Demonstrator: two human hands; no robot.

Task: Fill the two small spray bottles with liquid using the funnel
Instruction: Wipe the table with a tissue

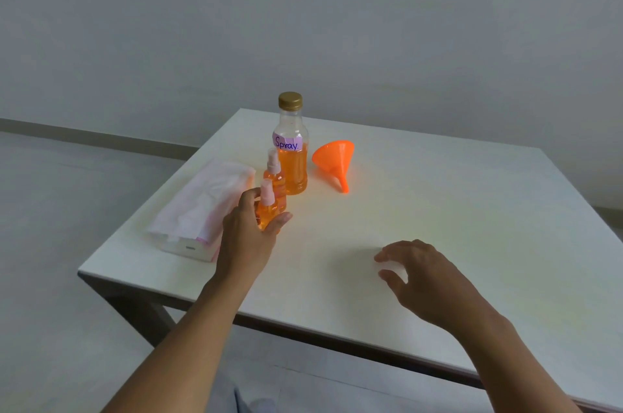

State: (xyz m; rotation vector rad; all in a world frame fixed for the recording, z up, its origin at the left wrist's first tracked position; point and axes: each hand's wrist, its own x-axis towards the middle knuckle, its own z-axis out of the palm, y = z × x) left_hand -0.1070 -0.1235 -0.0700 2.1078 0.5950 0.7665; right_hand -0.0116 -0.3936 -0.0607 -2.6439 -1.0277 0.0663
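Both seem filled and capped; my left hand [247, 234] curls round the near spray bottle [268, 210], just before the far spray bottle [274, 176] on the desk [438, 210]. My right hand [428, 277] hovers slack, empty. Next, I'd judge, release it upright.

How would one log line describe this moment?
left hand: holds near spray bottle | right hand: open over table | funnel: on side | big bottle: capped
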